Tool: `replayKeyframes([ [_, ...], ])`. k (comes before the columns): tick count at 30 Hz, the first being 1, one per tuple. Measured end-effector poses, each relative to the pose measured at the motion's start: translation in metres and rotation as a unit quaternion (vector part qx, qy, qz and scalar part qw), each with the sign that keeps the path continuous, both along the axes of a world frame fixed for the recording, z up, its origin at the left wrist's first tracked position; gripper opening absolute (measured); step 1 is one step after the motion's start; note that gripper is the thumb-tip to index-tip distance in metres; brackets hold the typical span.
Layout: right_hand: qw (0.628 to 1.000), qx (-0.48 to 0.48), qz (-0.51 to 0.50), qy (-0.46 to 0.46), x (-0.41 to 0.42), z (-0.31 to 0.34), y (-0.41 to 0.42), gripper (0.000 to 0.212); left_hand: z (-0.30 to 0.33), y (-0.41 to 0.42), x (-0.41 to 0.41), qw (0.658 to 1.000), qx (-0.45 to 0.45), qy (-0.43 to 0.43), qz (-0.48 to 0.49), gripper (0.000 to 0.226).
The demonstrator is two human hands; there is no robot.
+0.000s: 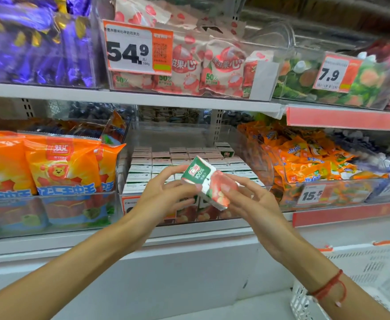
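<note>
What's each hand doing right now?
Left hand: pinches the carton at its left side.
Right hand: holds the same carton, thumb on its front.

Both hands hold a small juice carton tilted above the clear bin of like cartons, left hand and right hand pinching its opposite ends.

Head view looks forward-down, close to shelves.
</note>
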State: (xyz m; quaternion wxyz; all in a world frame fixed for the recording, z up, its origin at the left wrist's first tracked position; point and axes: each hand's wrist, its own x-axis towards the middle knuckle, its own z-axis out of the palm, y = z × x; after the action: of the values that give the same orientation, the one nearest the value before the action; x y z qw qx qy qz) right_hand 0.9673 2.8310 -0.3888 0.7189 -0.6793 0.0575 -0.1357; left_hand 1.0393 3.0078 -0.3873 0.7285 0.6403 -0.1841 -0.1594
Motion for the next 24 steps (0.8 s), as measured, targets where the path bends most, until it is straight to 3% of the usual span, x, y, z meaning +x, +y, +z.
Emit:
replayKeyframes([
  [5, 0.996, -0.070, -0.036, -0.046, 0.015, -0.001, -0.004, 0.045, 0.008, -0.003, 0.003, 0.999, -0.009, 0.025, 0.022, 0.047],
  [8, 0.973, -0.209, -0.053, -0.082, 0.031, -0.007, -0.014, 0.041, 0.017, -0.008, 0.012, 0.999, -0.013, -0.013, 0.047, 0.047],
  [10, 0.923, -0.370, -0.077, -0.076, 0.041, -0.013, -0.029, 0.039, 0.023, -0.017, 0.028, 0.996, -0.017, -0.039, 0.081, 0.046],
  [12, 0.823, -0.557, -0.099, -0.047, 0.050, -0.021, -0.046, 0.044, 0.028, -0.034, 0.049, 0.991, -0.010, -0.067, 0.112, 0.048],
  [13, 0.779, -0.618, -0.100, -0.032, 0.053, -0.024, -0.053, 0.047, 0.030, -0.045, 0.061, 0.988, 0.000, -0.086, 0.126, 0.047],
  [15, 0.740, -0.666, -0.092, -0.007, 0.059, -0.029, -0.060, 0.052, 0.031, -0.069, 0.085, 0.980, 0.025, -0.140, 0.142, 0.045],
  [20, 0.741, -0.666, -0.085, 0.005, 0.065, -0.032, -0.063, 0.077, 0.023, -0.127, 0.130, 0.950, 0.111, -0.250, 0.153, 0.049],
  [24, 0.753, -0.653, -0.077, 0.011, 0.068, -0.030, -0.068, 0.077, 0.008, -0.148, 0.151, 0.915, 0.210, -0.311, 0.150, 0.050],
])
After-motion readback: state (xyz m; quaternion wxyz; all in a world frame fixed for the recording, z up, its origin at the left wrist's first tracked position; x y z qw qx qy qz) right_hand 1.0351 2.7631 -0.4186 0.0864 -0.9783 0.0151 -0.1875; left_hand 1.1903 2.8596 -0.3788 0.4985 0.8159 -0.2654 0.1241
